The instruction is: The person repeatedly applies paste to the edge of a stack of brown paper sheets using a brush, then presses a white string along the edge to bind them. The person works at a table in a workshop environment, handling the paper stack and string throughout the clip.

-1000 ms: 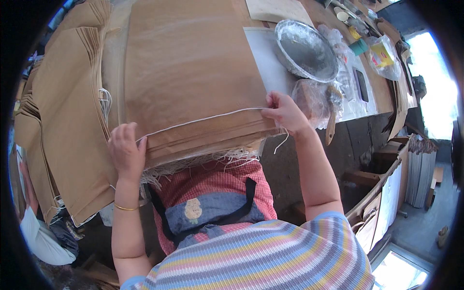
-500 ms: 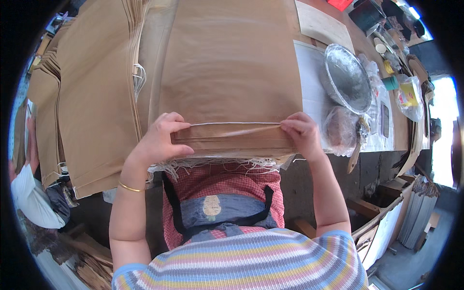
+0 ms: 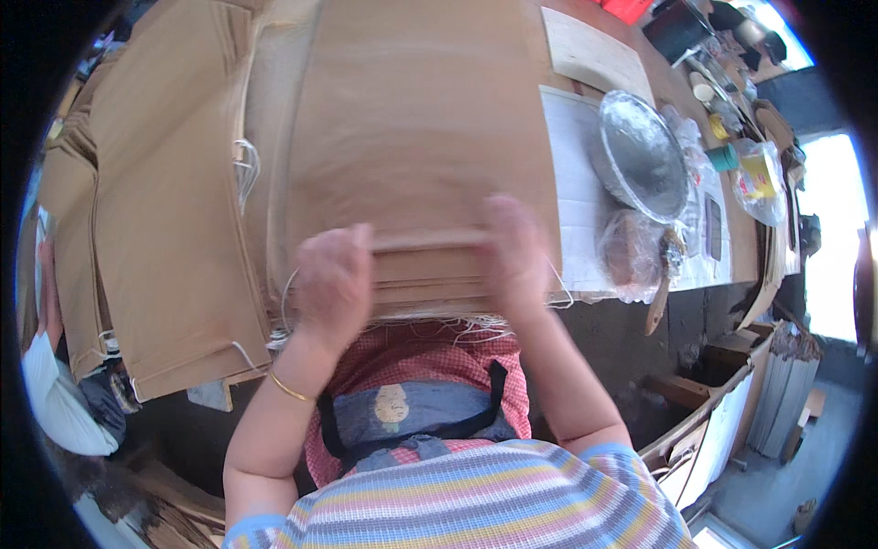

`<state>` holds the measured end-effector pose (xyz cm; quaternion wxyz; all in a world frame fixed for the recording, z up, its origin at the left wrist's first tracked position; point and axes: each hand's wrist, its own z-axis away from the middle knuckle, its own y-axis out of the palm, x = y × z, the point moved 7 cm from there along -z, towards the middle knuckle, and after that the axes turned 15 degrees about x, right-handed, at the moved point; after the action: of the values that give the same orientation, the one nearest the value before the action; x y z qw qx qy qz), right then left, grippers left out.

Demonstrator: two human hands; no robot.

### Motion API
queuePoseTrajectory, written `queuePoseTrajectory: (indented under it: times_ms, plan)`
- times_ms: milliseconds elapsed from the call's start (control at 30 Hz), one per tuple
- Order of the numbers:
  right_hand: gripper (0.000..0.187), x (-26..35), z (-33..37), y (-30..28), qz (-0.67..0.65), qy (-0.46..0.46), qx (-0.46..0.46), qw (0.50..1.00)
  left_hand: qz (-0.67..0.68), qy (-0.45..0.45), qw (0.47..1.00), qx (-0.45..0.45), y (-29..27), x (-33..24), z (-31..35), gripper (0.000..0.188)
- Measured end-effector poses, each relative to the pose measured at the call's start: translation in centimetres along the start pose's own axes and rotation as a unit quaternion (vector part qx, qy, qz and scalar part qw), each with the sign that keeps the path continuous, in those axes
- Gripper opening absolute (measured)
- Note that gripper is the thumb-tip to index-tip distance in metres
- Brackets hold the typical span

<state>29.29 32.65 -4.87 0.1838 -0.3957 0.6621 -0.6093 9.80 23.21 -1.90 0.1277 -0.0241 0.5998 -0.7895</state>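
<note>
Hands closer together | at brown paper, string | can't tell grip (blurred)

A grey basin sits near a wooden-handled brush and a dark phone.

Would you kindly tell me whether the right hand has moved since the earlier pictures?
Yes: the right hand has moved left, farther from the gray bowl.

Gripping white cord in both hands | over brown paper at worktop's near edge | with metal basin toward right edge
</note>
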Motion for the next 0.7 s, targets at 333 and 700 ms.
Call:
queuePoseTrajectory:
  times_ms: [333, 700]
  plan:
    - [0.063, -7.0, 4.0, -1.8, 0.001, 0.251, 0.047, 0.967, 0.094, -0.053, 0.994, 0.005, 3.2, 6.2, 1.5, 0.075]
    - [0.034, -8.2, 3.1, -4.7, -0.322, 0.238, -0.024, 0.916, 0.191, -0.045, 0.974, -0.115, 0.9, 6.6, 2.3, 0.054]
